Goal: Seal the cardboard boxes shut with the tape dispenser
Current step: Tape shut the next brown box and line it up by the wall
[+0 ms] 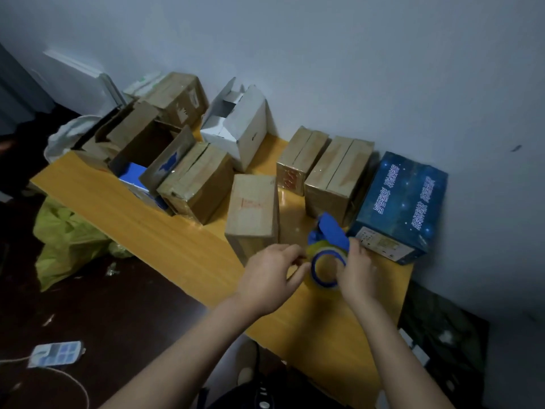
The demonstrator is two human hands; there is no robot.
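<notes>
The dispenser [327,252] is gripped by the right hand [358,271], fingers curled round its roll. Its left edge is pinched by the left hand [269,277].

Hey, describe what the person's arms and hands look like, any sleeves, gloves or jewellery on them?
The left forearm and right forearm are bare right to the picture's bottom edge, with no sleeve showing. The left hand and right hand are ungloved. No watch, ring or bracelet is visible, though blur could hide small details.
</notes>
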